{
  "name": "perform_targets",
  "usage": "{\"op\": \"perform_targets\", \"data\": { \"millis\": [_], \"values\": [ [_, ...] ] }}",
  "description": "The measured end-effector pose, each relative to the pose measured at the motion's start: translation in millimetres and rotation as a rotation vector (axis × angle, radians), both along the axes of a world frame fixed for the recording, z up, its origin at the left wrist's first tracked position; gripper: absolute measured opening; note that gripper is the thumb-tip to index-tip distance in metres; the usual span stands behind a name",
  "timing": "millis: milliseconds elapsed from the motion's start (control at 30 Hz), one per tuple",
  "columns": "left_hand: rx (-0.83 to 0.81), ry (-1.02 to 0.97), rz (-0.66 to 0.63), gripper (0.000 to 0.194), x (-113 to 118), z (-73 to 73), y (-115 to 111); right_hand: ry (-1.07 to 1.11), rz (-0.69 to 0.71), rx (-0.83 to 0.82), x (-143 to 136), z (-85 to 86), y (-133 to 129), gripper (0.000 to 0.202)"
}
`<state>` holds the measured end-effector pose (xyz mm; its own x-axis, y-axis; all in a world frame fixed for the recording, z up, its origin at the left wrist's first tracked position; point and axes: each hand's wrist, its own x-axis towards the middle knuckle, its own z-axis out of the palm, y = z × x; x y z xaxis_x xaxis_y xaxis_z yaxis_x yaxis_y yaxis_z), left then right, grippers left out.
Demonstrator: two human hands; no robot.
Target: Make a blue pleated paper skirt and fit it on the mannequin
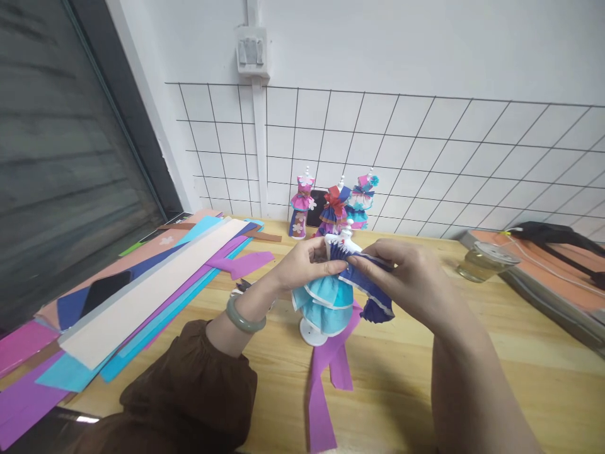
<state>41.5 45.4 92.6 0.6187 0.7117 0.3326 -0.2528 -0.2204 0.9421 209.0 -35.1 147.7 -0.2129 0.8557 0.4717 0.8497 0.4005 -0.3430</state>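
Note:
A small white mannequin (348, 234) stands upright on a round white base (313, 333). Around its lower part is a tiered light blue skirt (326, 309) with white edging. My left hand (309, 263), with a green bangle on the wrist, pinches a dark blue pleated strip (368, 287) against the mannequin's chest. From the other side, my right hand (401, 271) pinches the same strip between thumb and fingers. The strip's loose end hangs down to the right. Beneath and in front of the base lies a purple strip (321, 391).
Three dressed mannequins (334, 205) stand by the wall, with a dark phone-like object (316, 208) behind them. Coloured paper-like sheets (161, 290) are heaped at left, a black phone (106, 291) among them. At right are a cup (486, 261) of pale liquid and a stack topped with orange (558, 277).

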Motion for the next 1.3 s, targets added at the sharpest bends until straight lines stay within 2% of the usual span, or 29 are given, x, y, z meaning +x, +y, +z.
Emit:
{"op": "perform_targets", "data": {
  "millis": [100,233,400,567,767,1100,1300],
  "values": [
    [0.000,-0.014,0.012,0.041,0.6,-1.0,-0.8,0.007,0.005,-0.024,0.6,1.4,-0.9,0.032],
    [-0.019,-0.032,0.034,0.039,0.1,-4.5,0.7,0.060,0.001,-0.135,3.9,6.3,-4.0,0.033],
    [-0.044,-0.039,0.035,0.043,-1.5,-8.7,6.0,0.080,0.092,-0.269,13.9,8.9,-3.6,0.029],
    [-0.041,-0.034,-0.024,0.042,-2.9,-8.9,6.9,0.071,0.161,-0.299,23.3,5.8,0.2,0.025],
    [0.009,0.009,-0.018,0.040,-4.1,-7.5,3.2,0.137,0.246,-0.304,21.8,7.9,-2.2,0.027],
    [0.000,0.021,0.006,0.037,-3.6,-6.9,2.0,0.203,0.336,-0.307,18.7,8.5,-4.0,0.022],
    [0.009,0.021,-0.009,0.035,-3.1,-6.2,1.3,0.223,0.303,-0.292,18.0,7.9,-2.8,0.022]
  ]
}}
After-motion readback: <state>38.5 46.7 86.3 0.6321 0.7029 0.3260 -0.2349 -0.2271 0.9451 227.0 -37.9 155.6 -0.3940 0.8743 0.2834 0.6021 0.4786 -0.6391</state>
